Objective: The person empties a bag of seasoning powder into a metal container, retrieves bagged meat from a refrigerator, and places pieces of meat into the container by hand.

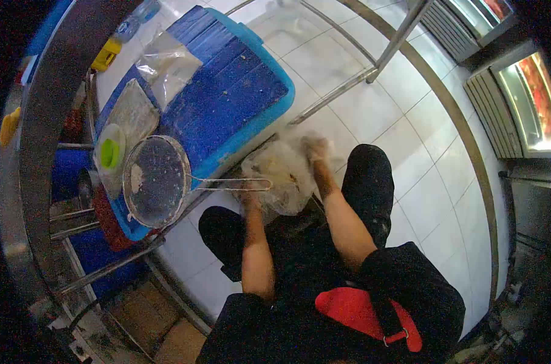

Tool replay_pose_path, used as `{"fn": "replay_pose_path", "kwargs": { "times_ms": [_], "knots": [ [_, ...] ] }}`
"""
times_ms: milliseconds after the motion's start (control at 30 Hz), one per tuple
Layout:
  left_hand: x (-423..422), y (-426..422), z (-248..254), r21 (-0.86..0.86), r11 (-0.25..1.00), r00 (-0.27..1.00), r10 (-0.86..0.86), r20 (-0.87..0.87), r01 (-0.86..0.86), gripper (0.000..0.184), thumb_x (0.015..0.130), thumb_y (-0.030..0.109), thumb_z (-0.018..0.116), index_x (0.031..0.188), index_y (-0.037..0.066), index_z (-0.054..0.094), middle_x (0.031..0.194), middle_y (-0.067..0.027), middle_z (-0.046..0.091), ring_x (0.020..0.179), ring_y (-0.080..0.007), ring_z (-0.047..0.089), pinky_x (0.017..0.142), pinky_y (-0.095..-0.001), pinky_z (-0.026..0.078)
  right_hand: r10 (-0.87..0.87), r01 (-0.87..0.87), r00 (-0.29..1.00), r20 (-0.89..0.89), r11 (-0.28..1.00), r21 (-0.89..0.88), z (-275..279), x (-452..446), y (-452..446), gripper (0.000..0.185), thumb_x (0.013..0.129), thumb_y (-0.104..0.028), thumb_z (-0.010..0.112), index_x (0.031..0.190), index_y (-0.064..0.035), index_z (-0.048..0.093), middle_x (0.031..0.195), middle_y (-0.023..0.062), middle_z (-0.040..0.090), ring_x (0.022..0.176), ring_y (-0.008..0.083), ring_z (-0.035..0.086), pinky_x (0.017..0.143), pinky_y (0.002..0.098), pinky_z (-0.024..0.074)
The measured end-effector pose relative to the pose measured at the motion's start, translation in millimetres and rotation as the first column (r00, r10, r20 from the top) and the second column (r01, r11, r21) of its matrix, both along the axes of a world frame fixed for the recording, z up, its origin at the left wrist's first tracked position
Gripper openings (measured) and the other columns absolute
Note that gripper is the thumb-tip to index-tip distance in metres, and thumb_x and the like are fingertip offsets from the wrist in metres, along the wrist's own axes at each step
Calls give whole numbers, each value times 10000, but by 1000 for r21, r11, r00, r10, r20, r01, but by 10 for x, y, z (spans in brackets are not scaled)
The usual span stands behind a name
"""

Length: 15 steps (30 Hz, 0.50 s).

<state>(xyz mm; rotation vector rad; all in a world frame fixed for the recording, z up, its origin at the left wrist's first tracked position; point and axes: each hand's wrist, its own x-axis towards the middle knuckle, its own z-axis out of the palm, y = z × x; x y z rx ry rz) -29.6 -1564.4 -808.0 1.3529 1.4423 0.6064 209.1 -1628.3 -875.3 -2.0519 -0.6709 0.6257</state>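
A clear, crumpled plastic bag (281, 182) with something pale inside spreads between my two hands, low in front of my knees. My left hand (249, 197) grips the bag's near left side; the handle of a sieve partly covers its fingers. On the far right edge of the bag, my right hand (315, 150) is closed on the plastic and smeared by motion. The round mesh sieve (157, 182), dusted with white residue, lies to the left, its wire handle reaching over toward my left hand. What exactly the bag contains I cannot make out.
A blue plastic lid (227, 85) on a bin holds a clear packet (166, 70) and a whitish bag with a bright green round piece (109, 153). Metal frame bars (342, 94) run beside it. Lit display units (530, 103) stand at right on the tiled floor.
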Motion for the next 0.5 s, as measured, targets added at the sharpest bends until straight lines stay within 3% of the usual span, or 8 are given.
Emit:
{"fn": "replay_pose_path", "kwargs": {
  "times_ms": [100, 167, 233, 300, 367, 400, 433, 500],
  "knots": [
    [-90, 3, 4, 179, 970, 976, -131, -175, 162, 519, 952, 360, 508, 1377, 75, 420, 1354, -114, 465, 1202, -275, 476, 976, -422, 406, 363, -353, 928, 85, 929, -110, 4, -568, 162, 331, 914, -261, 490, 1147, -74, 631, 1073, 114, 641, 932, 240, 595, 828, 390, 469],
    [-109, 76, 26, 445, 531, 484, 74, -872, 721, 518, 954, 359, 506, 1378, 76, 419, 1355, -113, 463, 1204, -275, 475, 977, -422, 406, 578, -520, 809, 103, 787, -332, -178, -972, 281, 333, 913, -264, 489, 1143, -73, 634, 1070, 114, 642, 932, 240, 594, 828, 391, 468],
    [-155, 200, 35, 474, 541, 484, 134, -865, 695, 516, 956, 358, 503, 1380, 76, 417, 1357, -113, 461, 1205, -275, 473, 977, -423, 406, 642, -599, 767, -6, 712, -367, -407, -1109, 393, 335, 912, -267, 488, 1139, -72, 638, 1067, 115, 643, 932, 241, 594, 827, 391, 467],
    [-422, 364, 55, 320, 943, 943, 27, -331, 86, 485, 957, 350, 499, 1352, 70, 460, 1311, -119, 505, 1160, -269, 511, 964, -408, 419, 536, -606, 779, -325, 778, -169, -674, -1167, 522, 351, 943, -294, 467, 1161, -60, 612, 1055, 104, 625, 917, 226, 580, 822, 364, 469],
    [-614, 365, -26, -380, 889, 880, 377, 288, -256, 459, 959, 341, 494, 1324, 64, 503, 1265, -125, 549, 1115, -264, 549, 951, -393, 433, 404, -531, 671, -621, 847, -23, -904, -1054, 397, 370, 974, -321, 445, 1182, -49, 586, 1043, 94, 606, 903, 211, 566, 817, 336, 472],
    [-592, 349, -81, -468, 837, 823, 463, 329, -284, 457, 960, 342, 490, 1323, 64, 503, 1264, -124, 550, 1114, -264, 549, 948, -394, 435, 334, -471, 582, -741, 882, 27, -977, -915, 284, 381, 990, -334, 435, 1192, -43, 573, 1037, 89, 597, 896, 203, 559, 815, 322, 473],
    [-555, 343, -153, -445, 849, 826, 453, 334, -285, 456, 962, 342, 485, 1322, 64, 503, 1262, -124, 551, 1112, -265, 549, 945, -395, 437, 529, -486, 591, -609, 836, 254, -564, -675, 232, 345, 980, -313, 453, 1167, -56, 588, 1009, 93, 601, 862, 204, 558, 786, 327, 478],
    [-508, 342, -249, -336, 900, 865, 386, 322, -277, 452, 965, 343, 477, 1320, 64, 503, 1260, -122, 552, 1108, -266, 548, 940, -396, 441, 631, -636, 771, 88, 756, 156, -442, -23, 318, 291, 963, -288, 477, 1103, -69, 606, 941, 90, 613, 794, 203, 565, 721, 336, 488]
  ]
}}
